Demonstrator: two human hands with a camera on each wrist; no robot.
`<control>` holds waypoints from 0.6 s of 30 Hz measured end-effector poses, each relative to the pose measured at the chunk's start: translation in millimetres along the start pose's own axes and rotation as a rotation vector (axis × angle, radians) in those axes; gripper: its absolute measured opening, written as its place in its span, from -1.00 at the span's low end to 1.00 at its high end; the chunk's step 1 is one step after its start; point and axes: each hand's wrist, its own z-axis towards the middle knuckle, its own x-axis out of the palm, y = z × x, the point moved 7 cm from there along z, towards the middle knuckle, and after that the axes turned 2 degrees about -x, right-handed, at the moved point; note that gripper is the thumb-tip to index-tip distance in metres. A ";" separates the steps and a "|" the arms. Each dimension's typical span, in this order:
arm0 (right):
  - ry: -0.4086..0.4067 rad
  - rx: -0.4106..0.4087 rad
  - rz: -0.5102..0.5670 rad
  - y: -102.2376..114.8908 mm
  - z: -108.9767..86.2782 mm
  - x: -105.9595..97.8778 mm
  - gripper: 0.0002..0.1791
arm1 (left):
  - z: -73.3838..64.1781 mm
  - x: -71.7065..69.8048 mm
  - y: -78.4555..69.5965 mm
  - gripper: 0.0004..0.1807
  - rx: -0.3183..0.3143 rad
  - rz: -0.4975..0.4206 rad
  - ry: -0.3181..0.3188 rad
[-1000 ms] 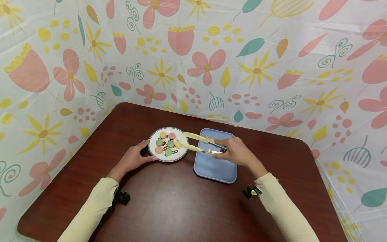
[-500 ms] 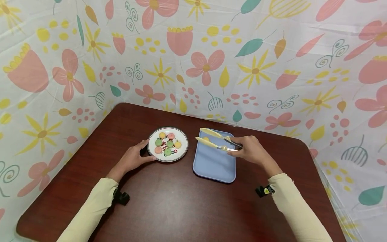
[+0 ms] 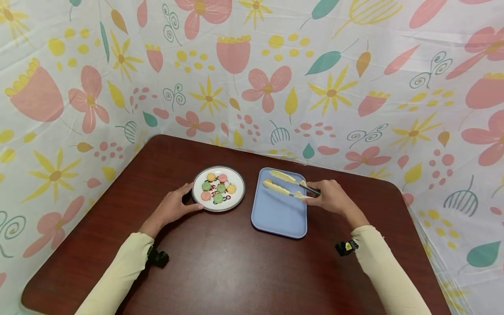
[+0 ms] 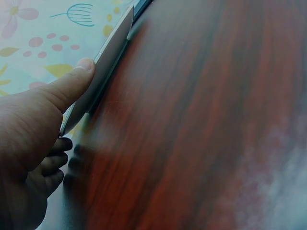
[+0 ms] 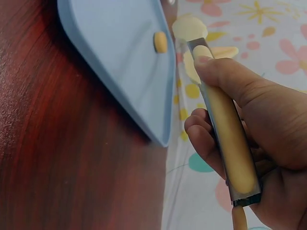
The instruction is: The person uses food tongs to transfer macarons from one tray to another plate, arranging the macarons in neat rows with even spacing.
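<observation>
My left hand grips the left rim of a round white plate, its thumb on the rim in the left wrist view. Several small macarons in pink, green and yellow lie on the plate, among them a green macaron. In my right hand is a pair of tongs with pale yellow scalloped tips and metal arms. The tongs' arms stand spread over the back half of a blue tray. One yellow macaron lies on the tray in the right wrist view, near its edge.
Plate and tray stand side by side on a dark reddish-brown table, a narrow gap between them. Behind and to the left hangs a white flowered cloth. Black wrist cameras sit at both cuffs.
My right hand has carried the tongs rightward from the plate's right side to over the tray, where they are now lower. My left hand and the plate have stayed put.
</observation>
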 end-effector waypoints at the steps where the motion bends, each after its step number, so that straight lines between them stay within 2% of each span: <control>1: 0.004 0.007 0.004 -2.2 0.5 1.6 -0.28 | -0.1 -0.1 0.1 0.14 0.002 0.002 -0.001; 8: 0.039 0.008 0.026 -9.6 1.5 12.1 -0.27 | -0.7 0.3 1.2 0.14 -0.002 0.003 -0.002; 18: 0.039 -0.002 0.020 -12.4 2.7 17.9 -0.26 | -0.9 0.2 1.1 0.14 -0.015 -0.006 0.007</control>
